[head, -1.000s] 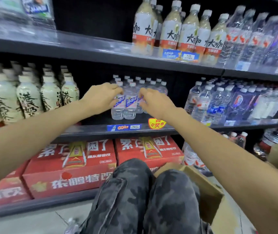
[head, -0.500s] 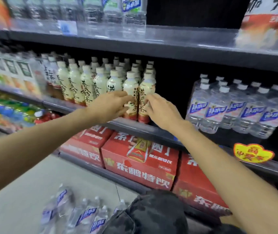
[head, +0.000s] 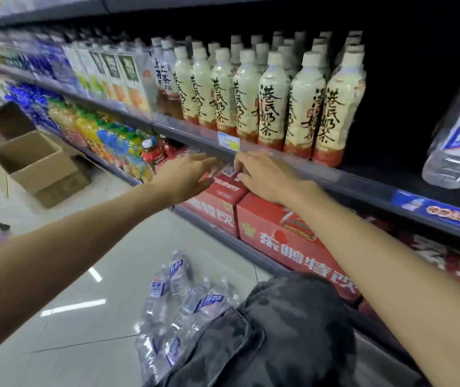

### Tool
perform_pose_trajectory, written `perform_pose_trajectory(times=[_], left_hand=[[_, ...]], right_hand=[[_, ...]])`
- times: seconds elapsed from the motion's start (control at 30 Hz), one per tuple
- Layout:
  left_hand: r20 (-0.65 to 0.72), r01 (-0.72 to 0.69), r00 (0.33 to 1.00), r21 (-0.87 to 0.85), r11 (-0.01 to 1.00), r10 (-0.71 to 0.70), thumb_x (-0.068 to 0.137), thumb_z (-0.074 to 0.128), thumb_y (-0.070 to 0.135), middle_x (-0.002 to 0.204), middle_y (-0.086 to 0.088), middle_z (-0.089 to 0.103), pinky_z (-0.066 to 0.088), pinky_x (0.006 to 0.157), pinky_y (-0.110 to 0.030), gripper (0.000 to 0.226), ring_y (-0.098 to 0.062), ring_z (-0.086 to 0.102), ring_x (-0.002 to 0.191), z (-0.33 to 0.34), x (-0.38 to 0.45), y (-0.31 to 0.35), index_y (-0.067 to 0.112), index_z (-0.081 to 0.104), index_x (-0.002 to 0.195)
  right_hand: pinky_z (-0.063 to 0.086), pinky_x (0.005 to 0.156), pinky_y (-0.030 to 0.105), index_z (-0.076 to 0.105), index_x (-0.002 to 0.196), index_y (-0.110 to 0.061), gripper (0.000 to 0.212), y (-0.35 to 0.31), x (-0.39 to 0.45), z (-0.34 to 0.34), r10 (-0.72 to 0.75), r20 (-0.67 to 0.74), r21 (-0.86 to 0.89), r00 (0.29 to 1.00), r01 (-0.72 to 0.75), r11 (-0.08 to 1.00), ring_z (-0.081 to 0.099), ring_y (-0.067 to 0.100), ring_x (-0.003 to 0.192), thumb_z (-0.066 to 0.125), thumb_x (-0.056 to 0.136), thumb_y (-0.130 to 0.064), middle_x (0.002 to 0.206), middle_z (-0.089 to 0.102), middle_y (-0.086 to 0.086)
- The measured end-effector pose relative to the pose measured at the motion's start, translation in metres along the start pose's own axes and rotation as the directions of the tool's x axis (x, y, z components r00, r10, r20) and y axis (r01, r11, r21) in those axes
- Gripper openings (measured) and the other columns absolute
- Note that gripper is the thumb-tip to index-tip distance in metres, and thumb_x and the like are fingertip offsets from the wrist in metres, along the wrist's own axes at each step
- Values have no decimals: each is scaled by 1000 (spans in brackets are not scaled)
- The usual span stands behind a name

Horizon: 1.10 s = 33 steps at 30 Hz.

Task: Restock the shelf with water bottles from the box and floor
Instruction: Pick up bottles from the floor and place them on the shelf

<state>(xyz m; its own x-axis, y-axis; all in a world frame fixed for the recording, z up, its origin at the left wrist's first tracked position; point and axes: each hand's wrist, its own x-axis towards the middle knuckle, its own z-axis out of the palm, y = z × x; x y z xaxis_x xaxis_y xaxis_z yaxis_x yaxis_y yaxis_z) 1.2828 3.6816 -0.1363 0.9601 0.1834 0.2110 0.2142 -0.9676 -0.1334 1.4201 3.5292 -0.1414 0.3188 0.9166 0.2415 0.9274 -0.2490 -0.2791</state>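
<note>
My left hand [head: 187,174] and right hand [head: 262,174] hang empty, fingers loose, below the 港式奶茶 bottles [head: 273,101]. Water bottles [head: 178,297] lie heaped at six o'clock, most caps toward twelve.

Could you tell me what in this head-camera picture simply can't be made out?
- Water bottles on the floor: the count is unclear; the camouflage-trousered knee hides part of the pile.
- Water bottles on the shelf: cut off by the right edge.
- Far-left shelf goods: motion blur makes the labels unreadable.
- Cardboard box: only part of its inside shows.
- Left hand and right hand: blurred fingertips; contact with the shelf edge is uncertain.
</note>
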Motion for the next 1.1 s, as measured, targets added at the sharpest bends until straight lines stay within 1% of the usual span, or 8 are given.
perform_pose_trajectory(times=[0.1, 0.23, 0.4, 0.5, 0.6, 0.83, 0.97, 1.1], left_hand=[[32, 0, 1000, -61, 998, 1, 93, 57, 33, 119, -2, 62, 55, 70, -35, 35, -25, 64, 98, 37, -7, -5, 21, 55, 126], [99, -17, 994, -183, 983, 36, 92, 57, 31, 117, -2, 62, 55, 72, -39, 33, -27, 63, 98, 95, -19, -11, 22, 55, 123], [215, 21, 976, -291, 956, 44, 93, 54, 31, 123, -1, 59, 53, 73, -37, 34, -26, 63, 101, 172, -44, -12, 21, 52, 126], [294, 62, 955, -321, 945, 37, 93, 55, 33, 125, 1, 58, 49, 75, -34, 35, -24, 61, 105, 208, -63, -13, 23, 51, 127], [377, 116, 926, -342, 933, 23, 93, 55, 34, 120, 1, 59, 50, 77, -34, 34, -22, 60, 106, 244, -81, -16, 24, 51, 125], [548, 214, 835, -390, 896, 39, 91, 59, 31, 124, -6, 57, 48, 81, -35, 44, -29, 58, 110, 316, -125, 2, 19, 48, 132], [610, 269, 792, -397, 878, 33, 89, 62, 34, 127, -8, 55, 51, 82, -41, 50, -30, 57, 112, 346, -132, 13, 21, 46, 134], [627, 293, 779, -410, 863, 33, 87, 64, 34, 131, -10, 53, 49, 84, -40, 55, -31, 55, 114, 370, -130, 14, 19, 43, 135]], right_hand=[[42, 71, 34, 53, 109, -20, 13, 1, 0, 28, 51, 70, -16, 996, -50, 999, 54, 22, 91, 47, 97, -22, 103, 52, -3], [48, 74, 37, 52, 104, -22, 10, 3, -1, 72, 110, 183, -51, 977, -102, 993, 59, 26, 94, 47, 95, -23, 105, 58, -1], [42, 73, 35, 45, 125, -19, 28, 4, 2, 123, 144, 394, -91, 908, -117, 989, 57, 30, 100, 45, 97, -20, 116, 57, 6], [44, 73, 34, 49, 120, -15, 24, 4, 8, 157, 142, 474, -133, 869, -88, 987, 58, 28, 97, 48, 96, -16, 118, 58, 7], [52, 79, 42, 49, 113, -15, 20, 5, 6, 196, 191, 515, -122, 835, -149, 981, 58, 29, 95, 47, 94, -11, 113, 60, 9], [41, 69, 34, 47, 124, -9, 31, 26, -54, 288, 363, 632, -198, 684, -311, 930, 59, 35, 107, 43, 94, -4, 123, 57, 14], [46, 77, 38, 44, 128, -12, 34, 44, -92, 325, 455, 672, -215, 584, -435, 874, 58, 35, 109, 48, 95, -11, 124, 53, 12], [39, 72, 36, 42, 125, -10, 30, 54, -109, 351, 555, 631, -220, 542, -561, 798, 58, 36, 110, 49, 97, -20, 123, 54, 13]])
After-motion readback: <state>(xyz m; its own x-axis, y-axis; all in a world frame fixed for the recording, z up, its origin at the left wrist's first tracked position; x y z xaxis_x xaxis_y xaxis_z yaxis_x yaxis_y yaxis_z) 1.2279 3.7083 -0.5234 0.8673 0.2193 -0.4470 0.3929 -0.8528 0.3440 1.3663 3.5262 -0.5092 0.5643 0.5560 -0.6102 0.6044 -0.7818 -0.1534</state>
